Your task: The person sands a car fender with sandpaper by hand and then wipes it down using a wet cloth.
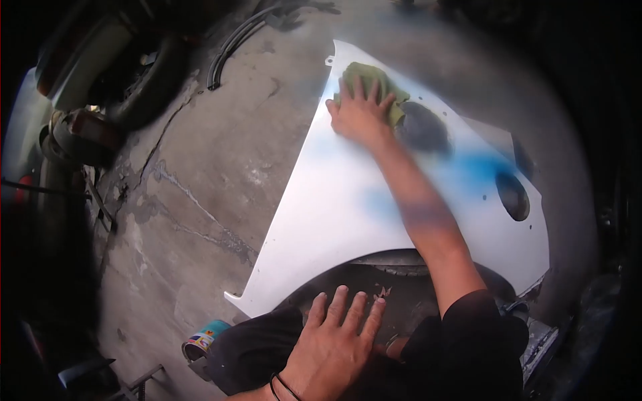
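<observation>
A white car fender (321, 194) lies in front of me, with blue paint patches and a dark grey patch (424, 127) on its surface. Near its far, narrow end, my right hand (361, 117) holds a green cloth (368, 72) against the panel. The fingers are spread over the cloth and press it down; part of it is hidden under the palm. Close to my body, my left hand (334, 347) hovers in front of the wheel-arch edge, fingers stretched out and nothing in them. A dark band circles its wrist.
A paint tin (204, 337) with a colourful label stands by my leg. Car parts and a tyre (144, 83) are at the left. Curved black strips (234, 47) lie on the cracked concrete floor (187, 194). The fender has an oval hole (512, 196) at the right.
</observation>
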`<state>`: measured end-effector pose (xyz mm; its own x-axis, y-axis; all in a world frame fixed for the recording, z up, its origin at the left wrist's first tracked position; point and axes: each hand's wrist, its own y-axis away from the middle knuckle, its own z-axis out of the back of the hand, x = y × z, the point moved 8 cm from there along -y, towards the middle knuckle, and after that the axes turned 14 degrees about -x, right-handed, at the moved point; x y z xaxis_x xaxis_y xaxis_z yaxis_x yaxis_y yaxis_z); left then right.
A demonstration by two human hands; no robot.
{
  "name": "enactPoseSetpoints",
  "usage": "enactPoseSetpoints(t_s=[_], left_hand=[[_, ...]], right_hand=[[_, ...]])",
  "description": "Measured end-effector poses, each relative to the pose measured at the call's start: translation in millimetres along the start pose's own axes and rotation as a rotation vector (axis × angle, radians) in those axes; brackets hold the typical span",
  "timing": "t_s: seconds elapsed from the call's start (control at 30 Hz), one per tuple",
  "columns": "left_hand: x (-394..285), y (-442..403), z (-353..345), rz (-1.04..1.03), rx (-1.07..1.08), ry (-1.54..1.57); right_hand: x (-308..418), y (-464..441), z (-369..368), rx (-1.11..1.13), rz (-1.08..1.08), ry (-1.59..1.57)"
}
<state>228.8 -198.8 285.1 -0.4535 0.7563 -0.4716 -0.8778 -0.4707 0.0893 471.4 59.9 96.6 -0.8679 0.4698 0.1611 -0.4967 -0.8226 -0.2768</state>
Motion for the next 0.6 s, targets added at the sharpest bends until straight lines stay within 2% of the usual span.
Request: enactPoseSetpoints(t_s=[0.17,0.2,0.3,0.37,0.43,0.5,0.53,0.57,0.6], left_hand=[[7,2,-22,0.057,0.075,0.004],[5,3,-25,0.054,0.105,0.032],[1,1,-25,0.054,0.116,0.063],[-4,-7,-18,0.018,0.097,0.080],[-9,-19,-6,-0.027,0.011,0.066],[-8,-24,-13,-0.093,-0.002,0.034],[-8,-25,-19,-0.138,-0.001,0.003],[-2,-25,-24,-0.098,0.015,0.061],[-3,-26,-24,-0.130,0.016,0.078]], right_hand=[[-44,-118,-43,0.131,-0.234,-0.050],[-63,-125,-48,0.187,-0.308,-0.065],[-119,-127,-67,0.263,-0.344,-0.133],[-149,-95,-37,0.188,-0.301,-0.031],[-188,-48,2,0.004,-0.291,0.054],[-226,2,39,-0.089,-0.283,-0.059],[-254,21,39,-0.094,-0.151,-0.030],[-278,37,40,-0.094,-0.022,0.006],[-293,49,51,-0.100,-0.040,0.037]])
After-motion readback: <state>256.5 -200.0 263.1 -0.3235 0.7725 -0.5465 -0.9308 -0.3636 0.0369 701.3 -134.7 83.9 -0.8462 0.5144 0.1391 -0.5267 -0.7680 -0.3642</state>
